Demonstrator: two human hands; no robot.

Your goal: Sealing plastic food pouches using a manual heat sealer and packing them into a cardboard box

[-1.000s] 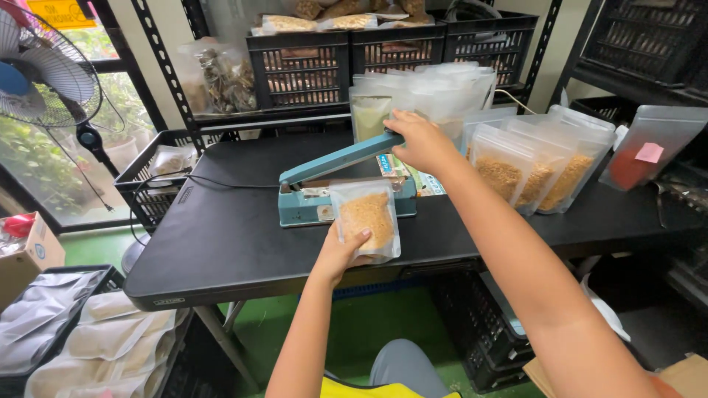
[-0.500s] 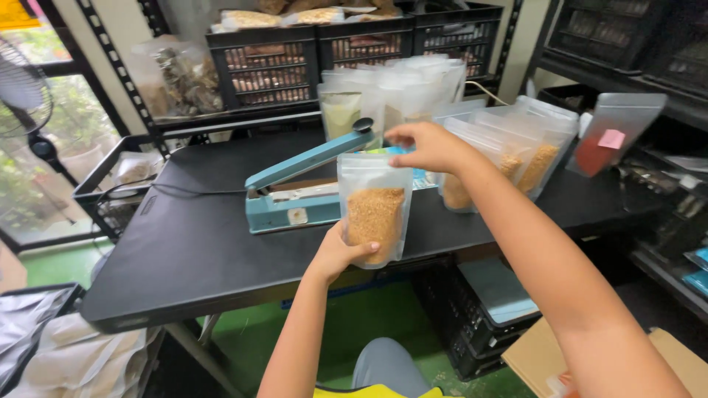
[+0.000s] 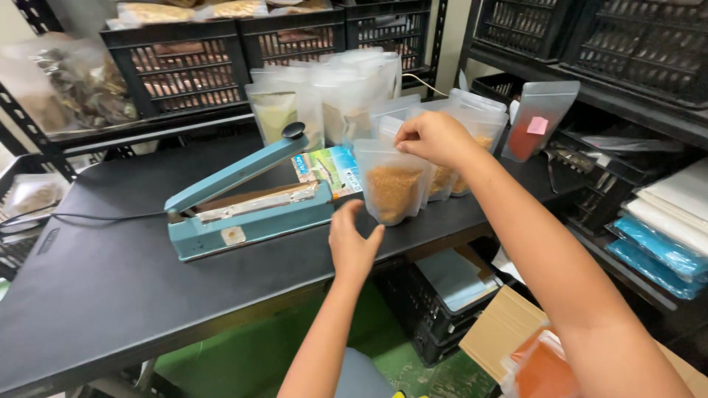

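Pinching the granule pouch (image 3: 394, 190) by its top with our right hand (image 3: 435, 137), we kept our left hand (image 3: 352, 247) open under it, near the worktop's (image 3: 110, 295) front edge, teal heat sealer (image 3: 247, 203) just beside.

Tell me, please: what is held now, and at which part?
The right hand grips the pouch of brown grains at its top edge; the left hand is just below, not gripping.
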